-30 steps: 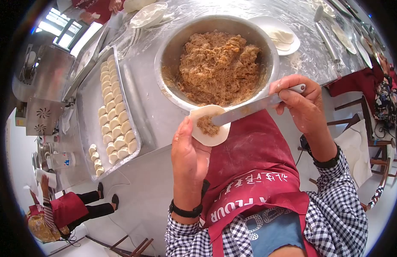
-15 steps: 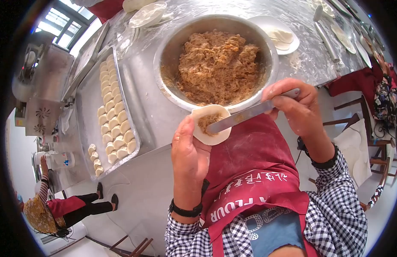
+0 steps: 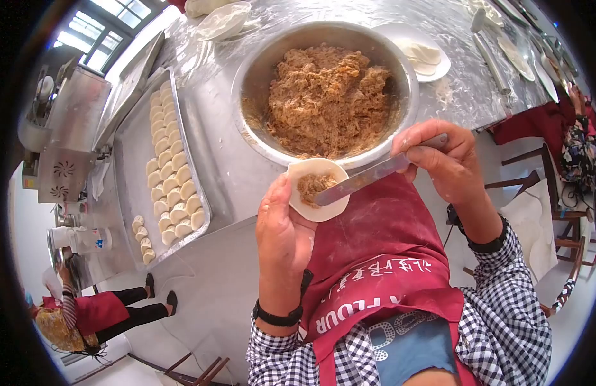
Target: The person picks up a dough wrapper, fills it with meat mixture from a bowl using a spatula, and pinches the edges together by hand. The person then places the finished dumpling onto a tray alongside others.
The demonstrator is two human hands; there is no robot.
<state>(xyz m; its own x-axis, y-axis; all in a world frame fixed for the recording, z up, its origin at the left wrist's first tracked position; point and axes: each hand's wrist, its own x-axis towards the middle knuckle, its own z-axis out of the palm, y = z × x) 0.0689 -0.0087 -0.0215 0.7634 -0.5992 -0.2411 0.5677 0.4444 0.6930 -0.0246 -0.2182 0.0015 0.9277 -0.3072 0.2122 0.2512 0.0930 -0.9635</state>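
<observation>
On my left hand (image 3: pixel 286 225) rests a round dough wrapper (image 3: pixel 336 209), held at its edge by the fingers. A small mound of brown filling (image 3: pixel 312 187) lies at the wrapper's middle. My right hand (image 3: pixel 441 161) grips a flat metal spatula (image 3: pixel 368 177) by its handle, and the blade's tip touches the filling. Just beyond both hands stands a large metal bowl (image 3: pixel 240 109) with a big heap of brown filling (image 3: pixel 327 100) in it.
A metal tray (image 3: pixel 132 154) at the left holds rows of dumplings (image 3: pixel 171 183). A plate of wrappers (image 3: pixel 423 55) sits behind the bowl at right, near a rolling tool (image 3: pixel 491 61). Another person (image 3: pixel 85 315) stands at far left; chairs (image 3: pixel 571 241) are at right.
The spatula has tilted and its tip has shifted slightly over the filling, showing more of it. The person at far left has moved the arms and body.
</observation>
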